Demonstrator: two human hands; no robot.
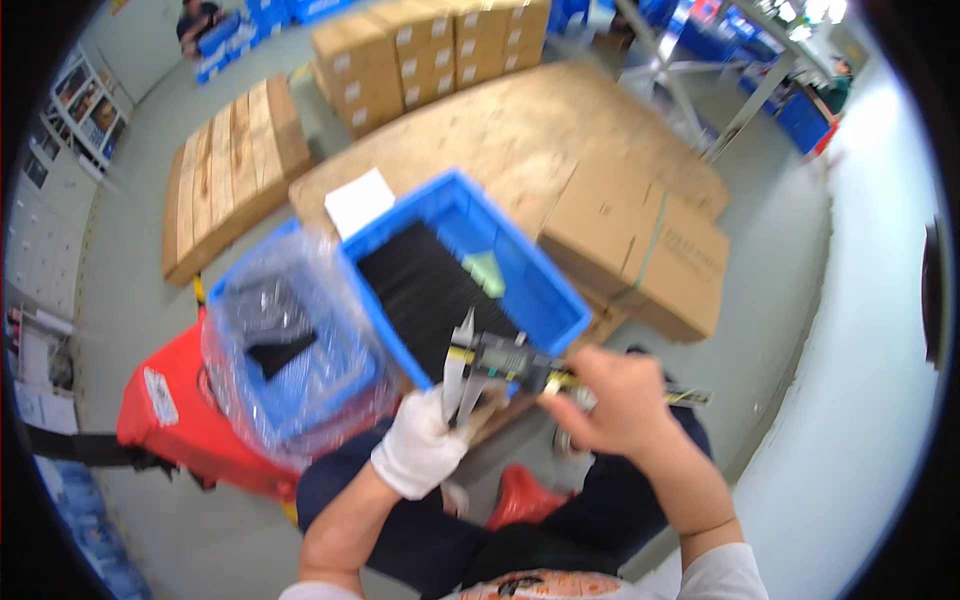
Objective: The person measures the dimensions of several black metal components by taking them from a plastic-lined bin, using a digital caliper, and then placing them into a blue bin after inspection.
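Fingers of the bare right hand (pixel 618 395) are curled closed around the beam of a digital caliper (pixel 505 360), thumb on the near side. That caliper is held above the near edge of the blue crate (pixel 540 308), partly over its near corner. Its long axis runs mostly sideways to the person, dipping a little toward the right; the jaw end points left, and the beam's tail sticks out past the right hand, beyond the crate's near right corner. Its long measuring jaws point back toward the person — the short pair points away, over the crate — and the display faces up.

The left hand (pixel 425 440), in a white glove, is just in front of the crate's near edge, right at the long jaws. Its fingers are bent around the jaw area, but whether they pinch a small piece there (blur and overlap hide it) I cannot tell. The left forearm slants up and rightward toward the crate; the right one leans up and leftward, wrist bent so that the knuckles face away.

Black strips (pixel 425 285) lie packed inside the crate, with a pale green slip (pixel 485 273) beside them. Left of the crate is a clear plastic bag (pixel 235 350); right of it, a cardboard box (pixel 640 245).
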